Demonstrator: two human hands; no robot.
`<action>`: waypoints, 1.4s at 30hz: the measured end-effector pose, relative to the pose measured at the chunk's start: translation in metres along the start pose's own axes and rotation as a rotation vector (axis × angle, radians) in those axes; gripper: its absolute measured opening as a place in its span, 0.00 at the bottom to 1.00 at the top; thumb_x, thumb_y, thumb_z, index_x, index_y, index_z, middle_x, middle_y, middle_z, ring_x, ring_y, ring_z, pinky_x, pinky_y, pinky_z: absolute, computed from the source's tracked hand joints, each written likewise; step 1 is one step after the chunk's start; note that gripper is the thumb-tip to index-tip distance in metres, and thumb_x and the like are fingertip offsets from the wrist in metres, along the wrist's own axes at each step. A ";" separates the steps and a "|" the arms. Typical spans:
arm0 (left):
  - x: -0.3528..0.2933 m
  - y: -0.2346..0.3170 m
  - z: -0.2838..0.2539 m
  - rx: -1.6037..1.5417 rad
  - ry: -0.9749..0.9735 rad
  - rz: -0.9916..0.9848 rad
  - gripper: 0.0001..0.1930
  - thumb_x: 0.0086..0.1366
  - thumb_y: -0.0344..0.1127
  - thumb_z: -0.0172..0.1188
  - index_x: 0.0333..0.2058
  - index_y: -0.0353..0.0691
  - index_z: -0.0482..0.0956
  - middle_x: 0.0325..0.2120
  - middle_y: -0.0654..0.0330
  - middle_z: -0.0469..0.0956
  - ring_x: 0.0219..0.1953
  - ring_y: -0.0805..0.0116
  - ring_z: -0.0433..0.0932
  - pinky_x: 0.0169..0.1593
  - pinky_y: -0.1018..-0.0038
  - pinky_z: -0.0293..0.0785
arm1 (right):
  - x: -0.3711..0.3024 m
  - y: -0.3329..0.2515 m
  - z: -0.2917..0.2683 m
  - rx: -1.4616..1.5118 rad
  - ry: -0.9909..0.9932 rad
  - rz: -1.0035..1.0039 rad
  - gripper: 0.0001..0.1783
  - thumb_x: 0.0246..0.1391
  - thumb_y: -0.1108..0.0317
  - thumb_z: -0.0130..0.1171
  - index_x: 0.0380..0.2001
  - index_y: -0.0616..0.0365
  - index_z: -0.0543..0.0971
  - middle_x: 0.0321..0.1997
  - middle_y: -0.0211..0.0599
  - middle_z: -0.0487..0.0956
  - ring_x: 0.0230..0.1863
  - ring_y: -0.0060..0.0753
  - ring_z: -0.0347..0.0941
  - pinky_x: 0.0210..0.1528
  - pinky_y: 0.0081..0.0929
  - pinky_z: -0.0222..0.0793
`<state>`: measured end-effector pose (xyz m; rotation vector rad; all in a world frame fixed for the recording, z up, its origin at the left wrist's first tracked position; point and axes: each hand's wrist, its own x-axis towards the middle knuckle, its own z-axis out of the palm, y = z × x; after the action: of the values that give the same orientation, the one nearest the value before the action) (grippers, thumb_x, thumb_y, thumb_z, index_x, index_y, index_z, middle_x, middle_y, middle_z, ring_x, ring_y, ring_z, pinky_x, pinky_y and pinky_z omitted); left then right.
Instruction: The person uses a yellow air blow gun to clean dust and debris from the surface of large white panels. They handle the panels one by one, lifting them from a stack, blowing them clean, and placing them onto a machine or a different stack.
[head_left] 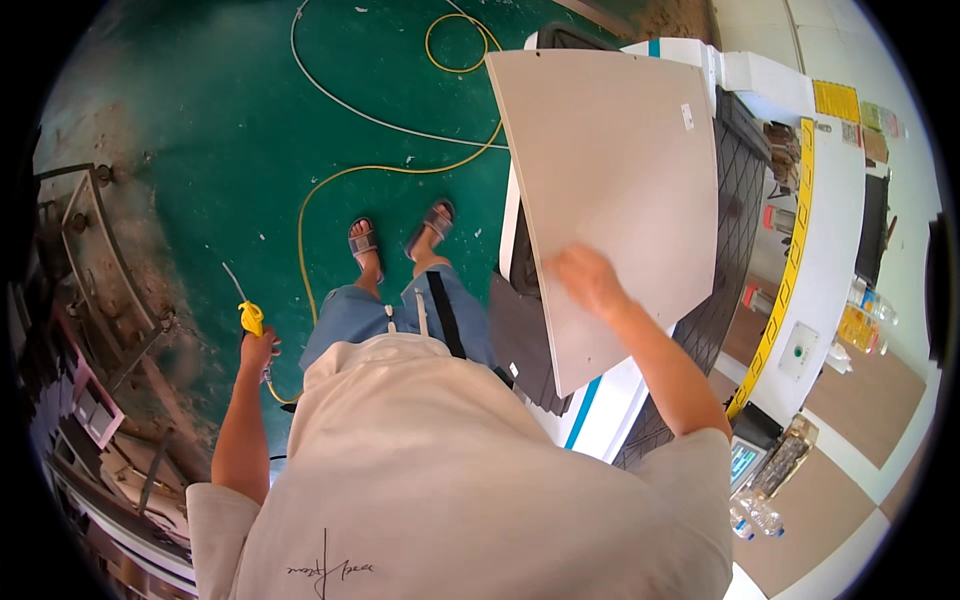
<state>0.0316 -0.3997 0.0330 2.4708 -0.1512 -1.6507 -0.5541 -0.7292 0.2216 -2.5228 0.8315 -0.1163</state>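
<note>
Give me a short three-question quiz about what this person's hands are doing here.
1. True or false: the left hand grips a yellow-handled tool joined to a yellow hose.
2. What does the right hand rest on?
A. a water bottle
B. a large pale flat panel
C. a sandal
3. Fill in: the yellow hose lies on the ______ floor.

Key:
1. True.
2. B, the large pale flat panel, which lies tilted over the machine bed.
3. Green.
</note>
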 end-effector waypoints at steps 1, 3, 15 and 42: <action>-0.003 0.004 0.006 0.010 -0.006 0.025 0.13 0.68 0.44 0.57 0.45 0.44 0.79 0.33 0.64 0.82 0.26 0.73 0.79 0.25 0.76 0.68 | 0.029 0.010 -0.005 -0.034 0.061 0.082 0.13 0.48 0.76 0.61 0.39 0.57 0.83 0.35 0.39 0.75 0.39 0.48 0.74 0.39 0.41 0.74; -0.011 0.014 0.015 0.025 -0.001 0.079 0.14 0.67 0.43 0.57 0.46 0.44 0.81 0.34 0.63 0.84 0.27 0.72 0.81 0.25 0.76 0.69 | 0.105 0.031 -0.018 -0.061 0.253 0.165 0.10 0.56 0.73 0.60 0.41 0.55 0.85 0.35 0.41 0.77 0.41 0.50 0.74 0.41 0.44 0.73; -0.143 0.013 0.126 -0.176 0.133 0.319 0.16 0.72 0.41 0.56 0.53 0.39 0.79 0.37 0.62 0.83 0.29 0.75 0.79 0.28 0.78 0.69 | 0.195 0.093 -0.015 -0.067 0.161 -0.301 0.06 0.57 0.68 0.62 0.34 0.55 0.85 0.36 0.35 0.78 0.42 0.44 0.76 0.43 0.41 0.73; -0.236 0.088 0.342 0.164 -0.312 0.691 0.17 0.71 0.47 0.62 0.44 0.37 0.81 0.32 0.63 0.83 0.29 0.74 0.78 0.34 0.73 0.74 | -0.300 -0.127 0.094 0.482 0.592 0.848 0.08 0.56 0.73 0.64 0.40 0.53 0.84 0.35 0.39 0.75 0.40 0.45 0.76 0.41 0.38 0.74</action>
<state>-0.3743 -0.4723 0.1353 1.8877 -1.0765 -1.7032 -0.7078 -0.4274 0.2185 -1.5254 1.7742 -0.6949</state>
